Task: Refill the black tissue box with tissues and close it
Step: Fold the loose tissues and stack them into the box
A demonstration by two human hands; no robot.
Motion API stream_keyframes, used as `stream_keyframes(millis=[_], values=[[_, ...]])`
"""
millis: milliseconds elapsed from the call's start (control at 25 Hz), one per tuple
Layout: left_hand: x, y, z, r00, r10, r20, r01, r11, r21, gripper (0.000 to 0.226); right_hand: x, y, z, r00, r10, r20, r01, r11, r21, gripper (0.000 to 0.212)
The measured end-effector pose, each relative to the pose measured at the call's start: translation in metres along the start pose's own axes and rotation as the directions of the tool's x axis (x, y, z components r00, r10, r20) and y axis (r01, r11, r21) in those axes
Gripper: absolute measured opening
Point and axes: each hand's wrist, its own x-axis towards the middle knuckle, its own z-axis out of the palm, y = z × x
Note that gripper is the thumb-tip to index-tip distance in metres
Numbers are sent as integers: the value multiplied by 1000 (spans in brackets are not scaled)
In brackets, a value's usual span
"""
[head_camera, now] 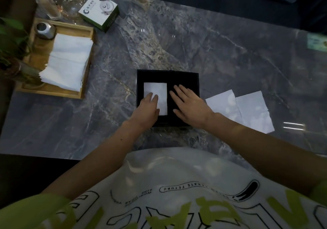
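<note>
Far left: wooden tray (53,92) holding tissue stack (68,60), small green-white carton (99,11) behind it. Black tissue box (168,76) sits mid-table (221,51), right in front of person. Left hand (146,112) flat, fingers straight on white tissue (156,89) showing in box opening. Right hand (189,104) spread flat on black top, gripping nothing. Two loose sheets (247,110) just beside box on right.

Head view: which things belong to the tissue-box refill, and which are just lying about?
Job: black tissue box, white tissue in it, tissue stack on tray, loose tissues, left hand, right hand.
Lying about: green-and-white carton, glassware, metal canister, plant.
</note>
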Motion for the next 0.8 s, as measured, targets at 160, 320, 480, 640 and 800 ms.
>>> stream_keyframes(millis=[160,320,480,640,800], values=[[-12,9,4,975,84,-204,-104,991,-90,52,-36,7,3,978,200,-62,-189,970,153,65],[-15,36,4,949,159,-273,-190,977,-93,49,-70,15,10,936,328,-125,-287,921,264,64],[-14,87,15,933,242,-267,-272,959,-83,47,-114,42,28,881,459,-112,-401,852,336,64],[-14,135,34,936,231,-264,-282,944,-173,43,-152,70,37,843,526,-117,-439,796,417,65],[-4,179,59,955,149,-258,-232,915,-330,40,-175,102,47,774,626,-92,-470,666,580,65]])
